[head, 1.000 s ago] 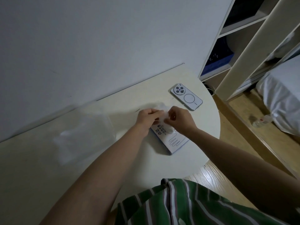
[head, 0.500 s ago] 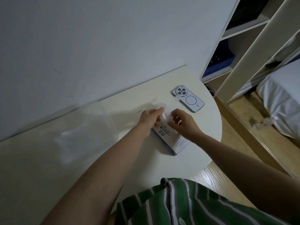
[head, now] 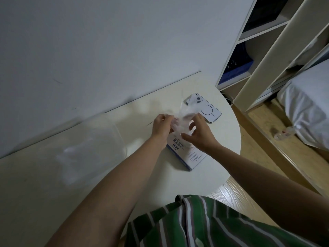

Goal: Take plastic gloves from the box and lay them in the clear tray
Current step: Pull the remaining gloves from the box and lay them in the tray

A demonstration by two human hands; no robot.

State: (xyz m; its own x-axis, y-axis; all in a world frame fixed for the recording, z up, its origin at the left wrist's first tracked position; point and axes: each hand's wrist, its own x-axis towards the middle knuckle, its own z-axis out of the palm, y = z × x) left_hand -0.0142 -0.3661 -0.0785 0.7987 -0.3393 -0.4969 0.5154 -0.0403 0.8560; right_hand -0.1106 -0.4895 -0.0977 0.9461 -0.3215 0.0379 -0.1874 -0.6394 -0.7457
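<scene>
free: table [head: 138, 125] between tray [head: 114, 127], box [head: 192, 157] | obstacle: phone [head: 208, 111] behind box

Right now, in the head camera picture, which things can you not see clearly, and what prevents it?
All in the head view.
The plastic glove: motion blur and see-through film; one or several, cannot tell.
The glove box opening: hidden under left hand and right hand.
The clear tray contents: blurred white film, count unreadable.
The phone: one corner veiled by the plastic glove.
</scene>
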